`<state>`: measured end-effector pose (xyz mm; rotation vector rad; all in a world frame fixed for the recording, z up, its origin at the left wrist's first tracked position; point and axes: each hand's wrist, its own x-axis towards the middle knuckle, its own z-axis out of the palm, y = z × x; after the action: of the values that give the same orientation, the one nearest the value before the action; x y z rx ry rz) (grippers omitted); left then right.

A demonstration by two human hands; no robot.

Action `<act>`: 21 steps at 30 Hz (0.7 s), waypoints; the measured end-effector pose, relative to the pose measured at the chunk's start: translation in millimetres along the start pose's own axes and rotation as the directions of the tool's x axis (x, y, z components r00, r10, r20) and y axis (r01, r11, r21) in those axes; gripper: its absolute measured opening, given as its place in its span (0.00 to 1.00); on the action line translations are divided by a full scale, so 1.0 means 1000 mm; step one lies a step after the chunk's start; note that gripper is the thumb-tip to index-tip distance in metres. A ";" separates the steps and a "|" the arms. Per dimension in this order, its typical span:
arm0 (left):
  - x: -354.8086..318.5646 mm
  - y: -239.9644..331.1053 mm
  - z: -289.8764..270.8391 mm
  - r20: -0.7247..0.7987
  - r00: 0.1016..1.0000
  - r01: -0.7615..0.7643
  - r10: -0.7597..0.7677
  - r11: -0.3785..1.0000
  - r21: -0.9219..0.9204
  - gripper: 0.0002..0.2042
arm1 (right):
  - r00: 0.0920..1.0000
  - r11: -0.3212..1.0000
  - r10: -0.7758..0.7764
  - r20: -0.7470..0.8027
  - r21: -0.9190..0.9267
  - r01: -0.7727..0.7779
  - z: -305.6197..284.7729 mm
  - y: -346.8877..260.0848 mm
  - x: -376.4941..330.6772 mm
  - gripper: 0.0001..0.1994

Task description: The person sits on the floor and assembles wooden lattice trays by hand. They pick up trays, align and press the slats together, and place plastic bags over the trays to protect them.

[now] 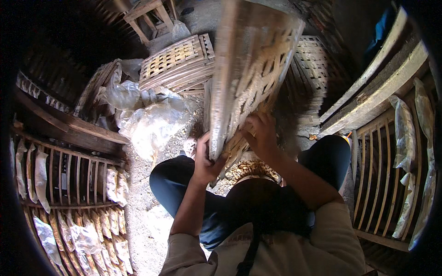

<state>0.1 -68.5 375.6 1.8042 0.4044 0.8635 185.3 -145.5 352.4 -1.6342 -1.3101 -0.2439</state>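
A woven bamboo tray (258, 69) with a wooden frame stands steeply tilted in front of me, blurred along its left edge. My left hand (208, 163) is closed round its lower left edge, thumb on one side and fingers on the other. My right hand (262, 137) grips the lower right part of the woven side, with the fingertips partly hidden. Beneath the tray, between my legs, lies a patch of brown and yellowish crumbly material (253, 170), partly covered by my hands and the tray.
Stacked woven trays (177, 60) lie ahead to the left, with more woven trays (313, 60) ahead to the right. Crumpled clear plastic (147, 115) covers the floor at left. Slatted racks holding long plastic-wrapped packs (41, 175) stand left; another slatted rack (380, 175) stands right.
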 end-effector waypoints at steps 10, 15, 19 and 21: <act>-0.016 -0.015 -0.010 -0.196 0.979 0.069 -0.050 0.993 0.094 0.14 | 0.994 0.998 -0.017 0.112 -0.053 0.023 0.006 0.003 -0.014 0.15; -0.012 -0.011 -0.008 -0.243 0.967 0.077 -0.082 0.997 -0.031 0.15 | 0.987 0.994 -0.070 0.148 -0.067 0.081 0.003 0.012 -0.017 0.14; -0.015 -0.013 -0.007 -0.218 0.974 0.059 -0.060 0.998 -0.011 0.19 | 0.967 0.983 -0.148 0.208 -0.079 0.168 -0.021 -0.001 -0.003 0.14; -0.016 -0.014 -0.008 -0.171 0.984 0.057 -0.053 0.998 0.018 0.20 | 0.963 0.979 -0.156 0.218 -0.091 0.180 -0.024 0.000 -0.001 0.14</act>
<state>-14.7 -68.1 358.5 1.7371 0.5730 0.9820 194.2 -164.5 363.1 -1.6771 -1.6254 -0.2549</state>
